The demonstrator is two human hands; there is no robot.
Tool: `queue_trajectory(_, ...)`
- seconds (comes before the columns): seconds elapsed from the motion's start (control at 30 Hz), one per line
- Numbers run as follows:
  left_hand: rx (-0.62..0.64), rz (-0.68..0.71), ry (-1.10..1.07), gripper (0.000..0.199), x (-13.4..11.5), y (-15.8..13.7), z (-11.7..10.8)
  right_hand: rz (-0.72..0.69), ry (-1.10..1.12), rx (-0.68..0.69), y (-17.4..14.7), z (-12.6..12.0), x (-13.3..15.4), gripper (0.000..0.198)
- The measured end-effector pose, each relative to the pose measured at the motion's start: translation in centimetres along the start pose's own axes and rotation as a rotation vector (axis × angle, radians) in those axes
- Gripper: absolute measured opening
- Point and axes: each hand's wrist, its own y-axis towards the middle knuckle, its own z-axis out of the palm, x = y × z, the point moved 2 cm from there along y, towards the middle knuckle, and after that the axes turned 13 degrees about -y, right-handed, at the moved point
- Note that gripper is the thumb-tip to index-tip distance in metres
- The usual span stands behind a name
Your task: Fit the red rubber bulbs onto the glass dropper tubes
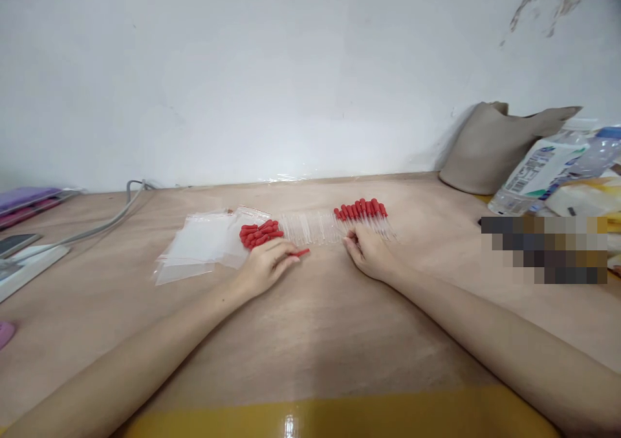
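From your head, your left hand (266, 264) pinches a rubbery red cap (303, 252), one end poking out, probably for aiming. Your right hand (369, 251) is curled; its grip can't be told. Between them, slim clear tubes (310, 228) lie parallel, seemingly for easy reach.

Right, a tilted bottle (537, 171) beside a taupe container (488, 147) — perhaps a bag; left, a grey cable (99, 229).

r hand (370, 251) grip unclear, pink obj (6, 333) cut at l edge, bottle label (541, 169) blurry
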Motion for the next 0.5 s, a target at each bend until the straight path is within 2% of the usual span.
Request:
queue_trajectory(0.1, 0.068, -0.045, -0.025, 0.019, -0.7, -0.7, 0.8, -0.054, 0.044, 0.004, -0.1, 0.1, 0.1, 0.012)
queue_trajectory(0.23, 0.005, -0.027, 0.053, 0.03, -1.4, -0.2, 1.1, -0.074, 0.065, 0.018, -0.2, 0.0, 0.4, 0.014)
queue_trajectory(0.33, 0.043, -0.007, 0.087, 0.018, -1.3, 0.3, 1.5, -0.112, 0.084, 0.015, -0.4, -0.1, 1.0, 0.014)
queue_trajectory(0.43, -0.019, 0.0, 0.044, 0.015, -1.2, 0.4, 1.7, -0.19, 0.112, 0.004, -0.7, -0.3, 1.9, 0.019)
queue_trajectory(0.5, -0.071, -0.053, -0.026, 0.016, -1.2, 0.4, 1.6, -0.253, 0.125, 0.016, -1.0, -0.4, 2.4, 0.021)
